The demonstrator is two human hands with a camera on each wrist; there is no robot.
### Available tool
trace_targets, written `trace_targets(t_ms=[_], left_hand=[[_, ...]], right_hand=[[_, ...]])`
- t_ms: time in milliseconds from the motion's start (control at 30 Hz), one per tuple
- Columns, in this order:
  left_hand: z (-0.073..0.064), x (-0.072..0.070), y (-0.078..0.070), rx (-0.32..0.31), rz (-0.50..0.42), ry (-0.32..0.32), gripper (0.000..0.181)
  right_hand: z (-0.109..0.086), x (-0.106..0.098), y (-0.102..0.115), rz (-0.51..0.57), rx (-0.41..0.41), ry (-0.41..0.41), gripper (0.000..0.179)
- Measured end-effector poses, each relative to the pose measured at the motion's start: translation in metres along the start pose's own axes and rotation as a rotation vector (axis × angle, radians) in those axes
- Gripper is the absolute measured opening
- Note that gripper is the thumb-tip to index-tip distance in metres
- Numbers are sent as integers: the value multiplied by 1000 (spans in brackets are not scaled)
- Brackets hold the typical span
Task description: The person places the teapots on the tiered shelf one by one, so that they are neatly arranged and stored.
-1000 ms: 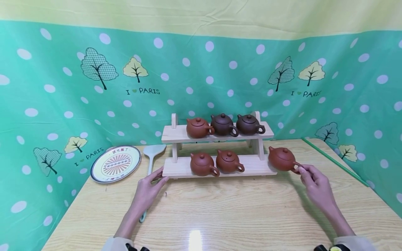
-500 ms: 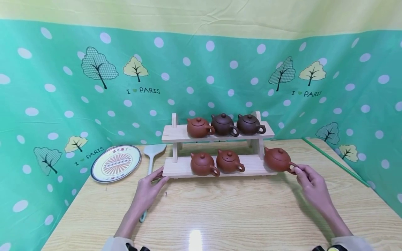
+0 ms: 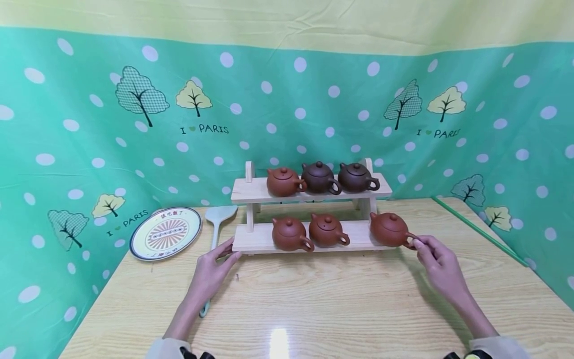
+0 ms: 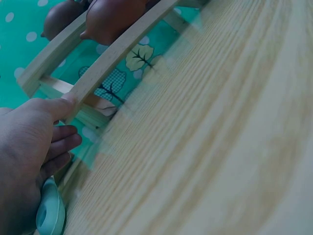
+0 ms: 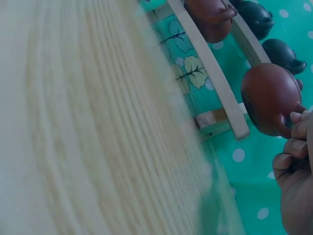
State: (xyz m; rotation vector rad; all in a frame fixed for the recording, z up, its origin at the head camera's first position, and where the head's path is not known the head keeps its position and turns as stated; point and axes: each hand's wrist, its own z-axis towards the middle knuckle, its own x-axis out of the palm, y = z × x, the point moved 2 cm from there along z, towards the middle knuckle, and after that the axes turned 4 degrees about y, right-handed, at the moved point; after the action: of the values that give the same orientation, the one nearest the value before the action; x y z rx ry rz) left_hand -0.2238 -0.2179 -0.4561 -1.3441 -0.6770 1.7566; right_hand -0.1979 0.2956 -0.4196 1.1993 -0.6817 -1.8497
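Observation:
A two-tier wooden rack (image 3: 255,239) stands on the table. My left hand (image 3: 212,271) holds the left end of its lower shelf, thumb at the front corner. My right hand (image 3: 441,264) pinches the handle of a reddish-brown teapot (image 3: 389,230), which is over the right end of that shelf; whether its base touches the wood I cannot tell. Farther left on the lower shelf sit two more reddish-brown teapots, one (image 3: 288,234) beside the other (image 3: 325,230). The upper shelf bears a reddish-brown teapot (image 3: 282,182) and two dark brown ones, a middle teapot (image 3: 317,178) and a right-hand teapot (image 3: 354,178).
A pale green spatula (image 3: 215,229) lies left of the rack, its handle passing under my left forearm. Beyond it is a patterned plate (image 3: 166,234). A green stick (image 3: 480,232) lies along the table's right side. A green dotted cloth (image 3: 332,109) hangs behind.
My right hand has moved left with the teapot, from beside the rack's right end to over the lower shelf. The left hand stays on the rack.

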Motion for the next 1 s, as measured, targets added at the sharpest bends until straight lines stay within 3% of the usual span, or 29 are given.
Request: trace_targets(t_ms=[333,1000], left_hand=[[0,0,2,17,7,-4,54],[0,-1,2,-9,8,7,56]], right_hand=[[1,9,3,25,-5,25,19],[7,27,11,56,-13,38,21]])
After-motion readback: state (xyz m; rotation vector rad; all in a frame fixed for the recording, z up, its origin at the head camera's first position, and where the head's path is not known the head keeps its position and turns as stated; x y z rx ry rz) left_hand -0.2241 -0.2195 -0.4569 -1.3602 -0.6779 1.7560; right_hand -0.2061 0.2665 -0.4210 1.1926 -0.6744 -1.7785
